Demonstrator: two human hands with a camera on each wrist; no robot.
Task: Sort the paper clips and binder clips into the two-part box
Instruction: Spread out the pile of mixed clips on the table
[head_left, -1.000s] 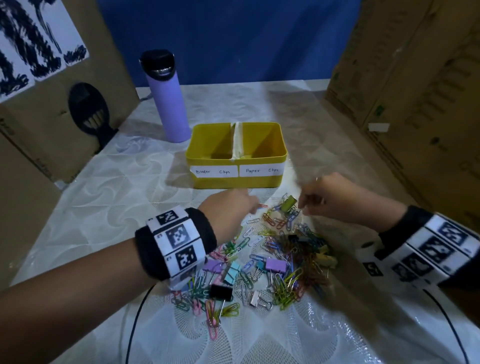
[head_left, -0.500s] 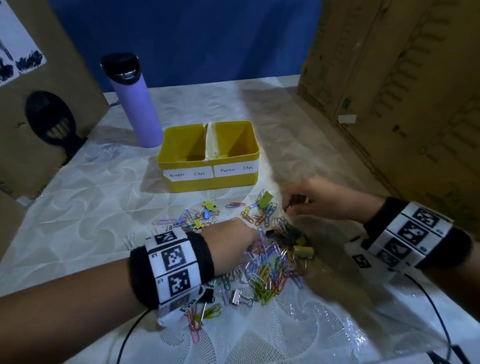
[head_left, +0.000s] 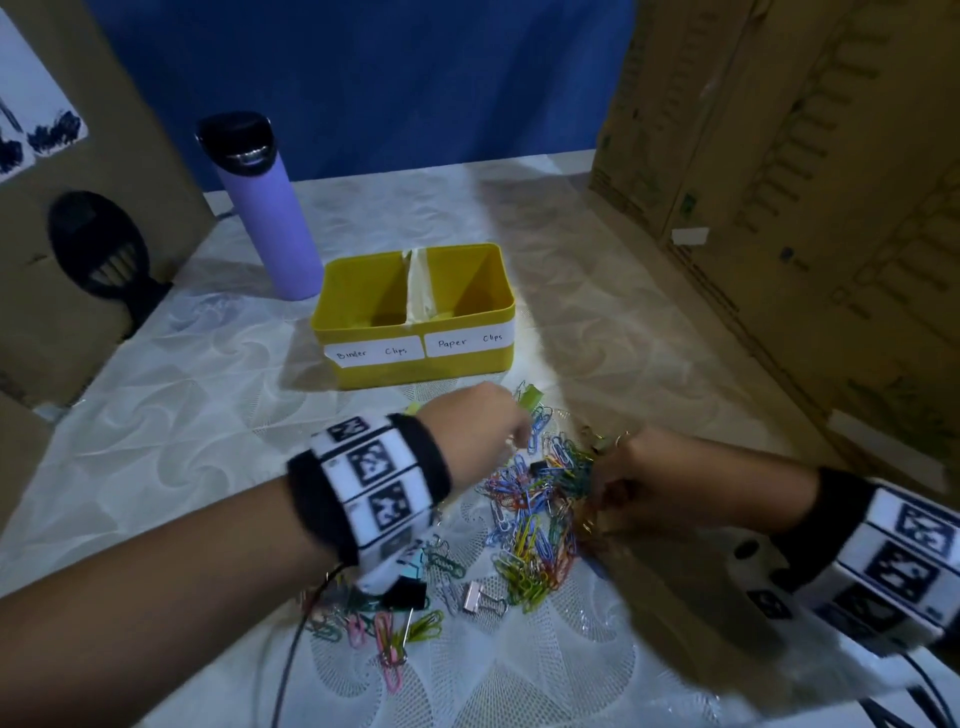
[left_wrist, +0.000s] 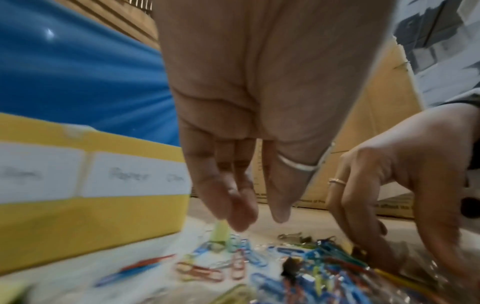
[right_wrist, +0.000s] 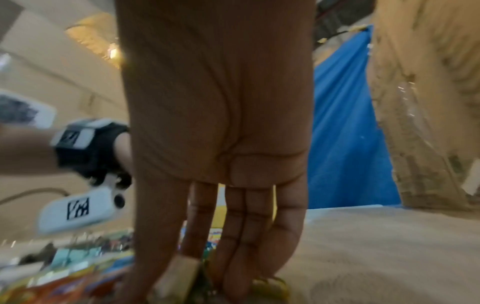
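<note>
The yellow two-part box (head_left: 415, 364) stands mid-table, labelled binder clips on the left and paper clips on the right; both halves look empty. A pile of coloured paper clips (head_left: 535, 509) with a few binder clips lies in front of it. My left hand (head_left: 517, 441) (left_wrist: 259, 220) hangs over the pile's far edge with relaxed fingers and holds nothing, just above a green binder clip (head_left: 530, 392) (left_wrist: 221, 230). My right hand (head_left: 597, 473) (right_wrist: 207, 288) reaches straight-fingered into the pile's right side, its tips touching clips beside a beige binder clip (right_wrist: 179, 273).
A purple bottle (head_left: 270, 218) stands behind the box on the left. Cardboard walls (head_left: 779, 208) close in the right and left sides. A black binder clip (head_left: 405, 592), a silver-pink one (head_left: 475, 597) and a black cable (head_left: 291, 654) lie near my left wrist.
My left hand has moved forward from the pile's middle to its far edge near the green binder clip. My right hand has dropped back into the pile's right side.
</note>
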